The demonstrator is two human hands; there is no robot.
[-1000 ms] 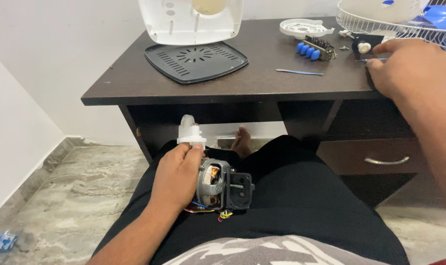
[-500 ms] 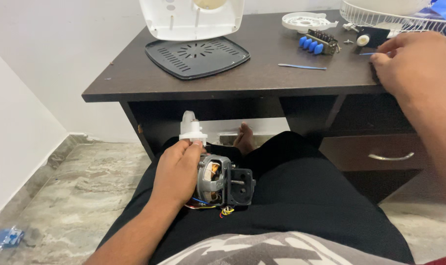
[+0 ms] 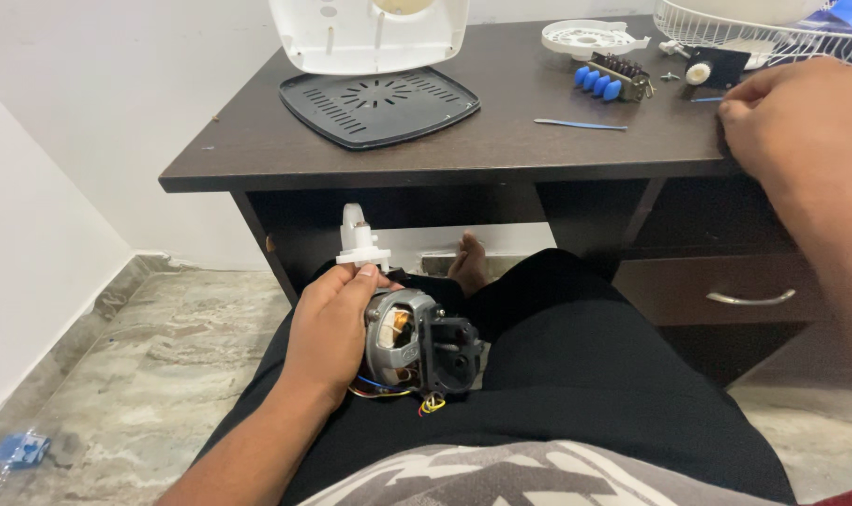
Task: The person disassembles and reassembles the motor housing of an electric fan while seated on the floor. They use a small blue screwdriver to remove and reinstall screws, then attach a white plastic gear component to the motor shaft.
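The left hand (image 3: 337,333) is wrapped around a small electric motor (image 3: 417,342) resting on the person's lap, fingers closed over its metal casing and the white plastic neck piece (image 3: 358,242) that stands up from it; the black mount on the motor's front faces right, and coloured wires (image 3: 398,394) trail out beneath; against half a second and a second ago this grip and the motor's place on the lap look the same. The right hand (image 3: 801,126) is up at the right end of the dark desk (image 3: 501,150), fingers curled down with the tips on the desktop near the edge; whether they pinch anything I cannot tell, as the hand hides what lies under it; over the last second it has drawn from further in on the desk towards the front edge, so it seems to be fetching some small part. Just beyond it lie a black bracket with a white knob (image 3: 712,67) and a switch block with blue buttons (image 3: 606,77); a thin blue tool (image 3: 581,124) lies to its left; further left sit a black vented plate (image 3: 379,105), a white housing (image 3: 370,33) and a round white disc (image 3: 590,39); a wire fan guard (image 3: 754,23) fills the far right corner.
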